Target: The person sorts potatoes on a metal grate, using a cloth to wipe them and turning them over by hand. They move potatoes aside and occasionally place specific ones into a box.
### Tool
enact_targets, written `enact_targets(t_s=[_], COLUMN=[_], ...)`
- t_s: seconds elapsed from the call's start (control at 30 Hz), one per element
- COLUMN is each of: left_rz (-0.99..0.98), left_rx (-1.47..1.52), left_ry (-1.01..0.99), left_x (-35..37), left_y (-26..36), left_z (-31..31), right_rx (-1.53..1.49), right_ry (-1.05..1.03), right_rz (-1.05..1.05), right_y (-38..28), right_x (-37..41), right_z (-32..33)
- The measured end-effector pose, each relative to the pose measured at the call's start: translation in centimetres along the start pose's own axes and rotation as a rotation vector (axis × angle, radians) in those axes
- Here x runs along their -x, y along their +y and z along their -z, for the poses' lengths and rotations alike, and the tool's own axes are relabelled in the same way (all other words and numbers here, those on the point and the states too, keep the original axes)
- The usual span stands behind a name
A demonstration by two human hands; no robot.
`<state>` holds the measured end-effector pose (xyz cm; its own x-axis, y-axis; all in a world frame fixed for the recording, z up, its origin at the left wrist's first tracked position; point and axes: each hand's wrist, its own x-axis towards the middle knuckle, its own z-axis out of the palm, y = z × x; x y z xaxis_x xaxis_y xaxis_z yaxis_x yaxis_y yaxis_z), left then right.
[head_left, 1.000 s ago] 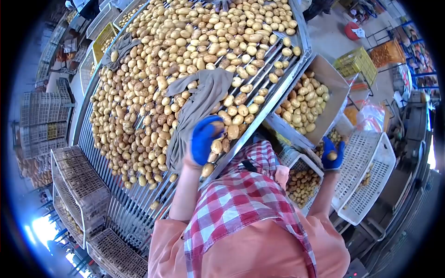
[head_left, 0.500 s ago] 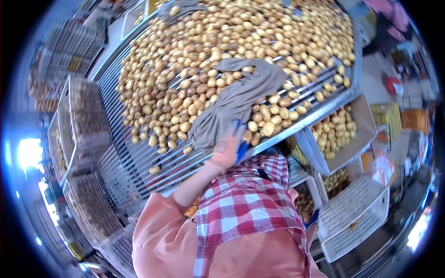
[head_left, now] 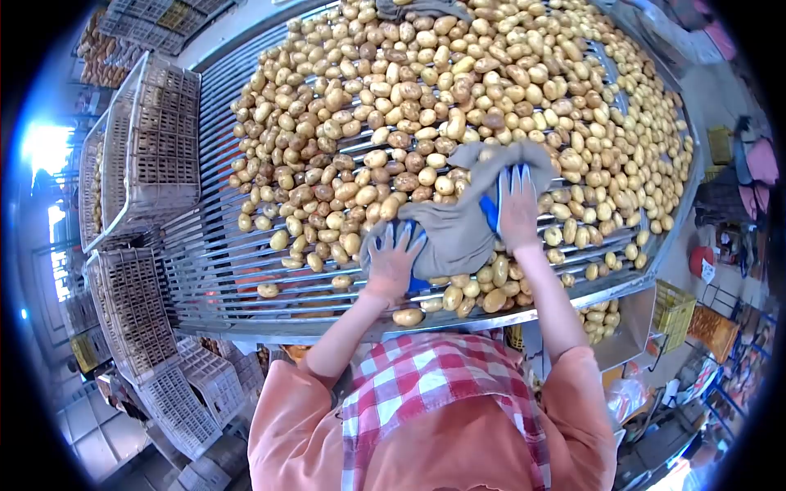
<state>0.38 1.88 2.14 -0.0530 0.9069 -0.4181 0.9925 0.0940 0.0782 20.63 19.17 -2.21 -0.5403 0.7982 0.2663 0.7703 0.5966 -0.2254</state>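
Observation:
A crumpled grey cloth [head_left: 450, 237] lies over potatoes on a slatted metal table. My left hand [head_left: 389, 263], in a glove with blue on the palm side, presses on the cloth's left end with fingers spread. My right hand [head_left: 517, 214], gloved alike, rests flat on the cloth's right part, fingers stretched out and pointing away from me. Loose potatoes [head_left: 319, 180] surround the cloth in a wide spread. What lies directly beneath each palm is hidden.
The table's metal slats [head_left: 213, 270] show on the left. Beside them stand plastic crates [head_left: 164, 139]. A cardboard box [head_left: 634, 327] with potatoes sits below the table's right edge, near a yellow crate [head_left: 673, 307]. Another person's pink sleeve [head_left: 761, 159] appears at far right.
My right hand has come up from low at the right onto the cloth. My left hand stays on the cloth's near left end, its fingers now spread wider. The view has turned.

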Motion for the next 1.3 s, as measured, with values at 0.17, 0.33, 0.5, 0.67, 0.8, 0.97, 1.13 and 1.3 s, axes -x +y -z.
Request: enact_targets(t_s=[0.17,0.33,0.5,0.67,0.8,0.97,1.13,1.3], left_rz=[0.155,0.227,0.119,-0.051,-0.167,-0.246,-0.134,-0.045], left_rx=[-0.071,0.041,0.241,0.305,-0.088,0.004,0.028,-0.113], left_ry=[0.162,0.051,0.074,0.198,0.033,-0.137,0.002,0.178], left_x=[-7.3,-18.4,-17.5,-5.6,2.8,4.3,-4.2,-15.4], left_y=[-3.2,-7.5,-7.4,-6.8,-4.9,0.5,3.5,3.3], left_z=[4.4,9.1,7.5,9.4,8.8,1.0,-0.3,2.8], right_rx=[0.003,0.148,0.126,-0.329,-0.527,-0.16,-0.098,0.075], right_ry=[-0.027,-0.226,-0.059,-0.182,-0.156,-0.319,-0.207,-0.066], right_rz=[-0.023,-0.204,0.091,-0.096,-0.444,-0.475,-0.399,-0.14], right_y=[2.3,1.5,1.6,3.3,1.4,-3.1,0.6,6.1], right_x=[-15.2,-26.7,-18.6,-5.6,5.1,14.7,11.5,-4.1], right_z=[-6.7,-6.8,-4.8,4.4,11.0,10.1,2.7,0.1])
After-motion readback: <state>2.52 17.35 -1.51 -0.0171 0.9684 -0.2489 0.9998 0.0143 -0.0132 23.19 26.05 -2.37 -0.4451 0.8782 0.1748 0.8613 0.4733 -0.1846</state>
